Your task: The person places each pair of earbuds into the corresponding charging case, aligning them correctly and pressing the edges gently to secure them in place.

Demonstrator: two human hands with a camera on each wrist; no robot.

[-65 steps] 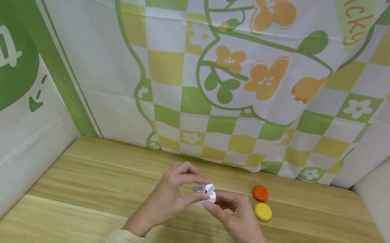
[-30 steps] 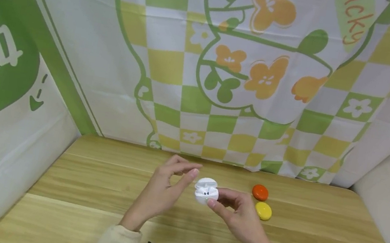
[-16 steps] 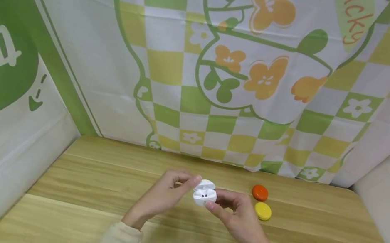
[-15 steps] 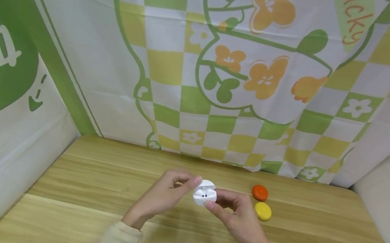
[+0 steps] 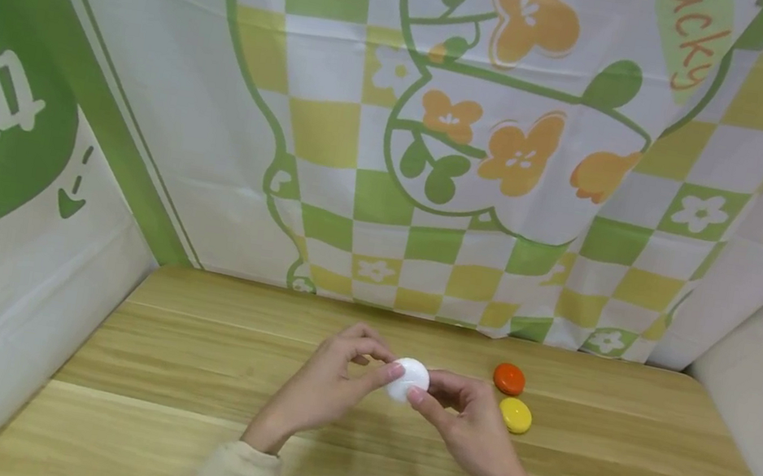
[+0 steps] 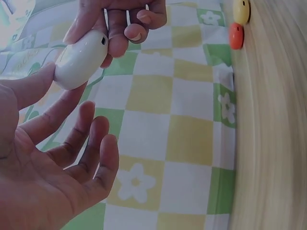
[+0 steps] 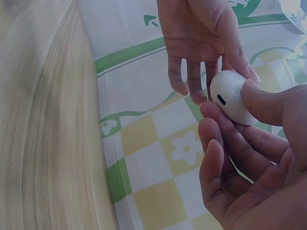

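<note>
A round white earbud charging case (image 5: 411, 382) is held up over the table between both hands, its lid closed. My left hand (image 5: 321, 393) pinches its left edge with thumb and index finger, the other fingers loosely bent. On the opposite edge, my right hand (image 5: 474, 433) grips it between thumb and fingers. A small dark port slot shows on the case (image 6: 82, 60) in the left wrist view, and the same slot faces the camera on the case (image 7: 233, 97) in the right wrist view. The inside of the case is hidden.
On the wooden table (image 5: 184, 373), right of the hands, lie a round orange-red case-like piece (image 5: 509, 379) and a similar yellow one (image 5: 514, 415). A patterned cloth (image 5: 436, 271) hangs behind the table's far edge.
The case stood with its lid up and the inside showing; now the lid is down. My left hand had let go, then came back to the lid. My right hand has kept its hold.
</note>
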